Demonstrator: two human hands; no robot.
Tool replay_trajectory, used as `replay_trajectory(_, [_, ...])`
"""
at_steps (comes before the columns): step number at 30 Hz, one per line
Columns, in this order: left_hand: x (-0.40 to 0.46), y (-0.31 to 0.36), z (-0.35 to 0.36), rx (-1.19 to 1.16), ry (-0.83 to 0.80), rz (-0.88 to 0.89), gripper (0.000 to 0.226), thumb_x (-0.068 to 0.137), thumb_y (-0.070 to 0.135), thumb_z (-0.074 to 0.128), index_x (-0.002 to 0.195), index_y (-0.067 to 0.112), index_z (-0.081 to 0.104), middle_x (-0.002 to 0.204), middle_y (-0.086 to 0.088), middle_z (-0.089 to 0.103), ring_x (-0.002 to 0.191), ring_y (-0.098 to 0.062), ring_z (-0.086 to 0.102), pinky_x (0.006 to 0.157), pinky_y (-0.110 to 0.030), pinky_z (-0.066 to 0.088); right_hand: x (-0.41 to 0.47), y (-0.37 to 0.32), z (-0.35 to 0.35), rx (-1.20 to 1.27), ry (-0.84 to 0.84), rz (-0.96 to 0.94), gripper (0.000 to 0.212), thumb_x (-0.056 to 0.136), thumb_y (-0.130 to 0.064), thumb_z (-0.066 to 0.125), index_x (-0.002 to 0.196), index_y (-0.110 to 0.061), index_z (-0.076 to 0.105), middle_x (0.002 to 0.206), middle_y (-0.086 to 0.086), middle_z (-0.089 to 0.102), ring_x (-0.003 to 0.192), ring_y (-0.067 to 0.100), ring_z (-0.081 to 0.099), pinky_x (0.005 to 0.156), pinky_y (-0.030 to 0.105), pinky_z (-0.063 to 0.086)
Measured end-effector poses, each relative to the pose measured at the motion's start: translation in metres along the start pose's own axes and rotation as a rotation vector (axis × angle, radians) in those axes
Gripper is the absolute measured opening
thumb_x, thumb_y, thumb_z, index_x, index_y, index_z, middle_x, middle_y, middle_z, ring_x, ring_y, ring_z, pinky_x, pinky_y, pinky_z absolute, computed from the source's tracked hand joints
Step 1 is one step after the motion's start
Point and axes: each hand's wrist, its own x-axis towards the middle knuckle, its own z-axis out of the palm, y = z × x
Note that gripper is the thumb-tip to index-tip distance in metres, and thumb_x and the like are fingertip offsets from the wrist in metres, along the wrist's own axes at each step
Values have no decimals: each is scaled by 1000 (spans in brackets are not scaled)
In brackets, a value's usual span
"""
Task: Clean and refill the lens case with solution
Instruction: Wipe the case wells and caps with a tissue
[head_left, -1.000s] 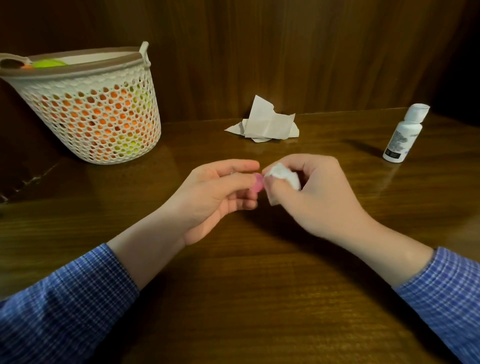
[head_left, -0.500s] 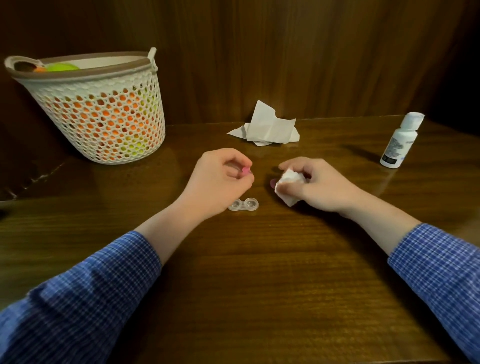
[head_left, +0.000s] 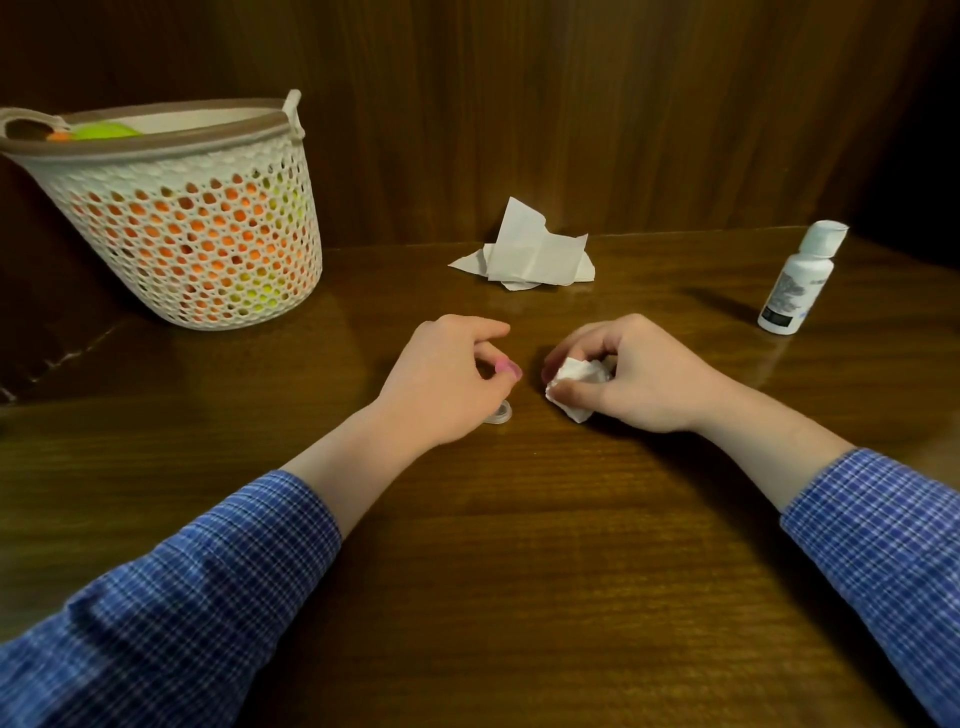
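My left hand (head_left: 447, 379) pinches a small pink cap (head_left: 506, 368) between thumb and forefinger, just above the table. Under that hand lies the clear lens case (head_left: 500, 414), mostly hidden, only one round well showing at the heel of the palm. My right hand (head_left: 639, 374) rests on the table to the right, its fingers closed on a crumpled white tissue (head_left: 576, 382). The white solution bottle (head_left: 797, 278) stands upright at the far right, its cap on, apart from both hands.
A white mesh basket (head_left: 171, 218) with orange and green things inside stands at the back left. Torn white paper wrapping (head_left: 530, 252) lies at the back centre against the wooden wall. The brown wooden table (head_left: 519, 571) stretches toward me.
Both hands have come down from in front of me to the table and moved apart. The lens case showed beside the left hand half a second ago; the left hand now covers most of it.
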Motion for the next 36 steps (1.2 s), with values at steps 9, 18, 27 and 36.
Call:
replay_trajectory(9, [-5, 6, -6, -44, 94, -19, 41, 94, 23, 73, 134, 24, 65, 89, 15, 64, 73, -5, 66, 71, -11, 48, -8, -6, 0, -39, 28, -83, 8, 86, -30, 81, 94, -30, 81, 106, -20, 67, 102, -2, 63, 87, 21, 51])
replay_trajectory(18, [-9, 7, -3, -128, 24, 1, 25, 95, 16, 71, 119, 24, 74, 94, 14, 70, 68, 10, 61, 61, -7, 48, -12, -11, -2, -10, 21, -46, 9, 84, -28, 83, 92, -24, 81, 101, -14, 64, 95, 4, 64, 85, 31, 56])
replay_trajectory(27, [-6, 18, -16, -705, -232, -350, 25, 99, 30, 65, 115, 12, 74, 73, 5, 67, 64, -5, 59, 52, -17, 44, -16, -22, -11, 543, 24, -36, 9, 84, -14, 81, 86, -22, 83, 98, 0, 77, 90, 13, 71, 73, 23, 56])
replay_trajectory(36, [-6, 16, -22, -968, -477, -396, 19, 98, 24, 63, 107, 10, 74, 84, -1, 68, 70, -9, 59, 59, -22, 45, -22, -34, -11, 598, 0, -91, 22, 75, -27, 82, 92, -12, 82, 100, 4, 76, 88, 13, 71, 73, 24, 57])
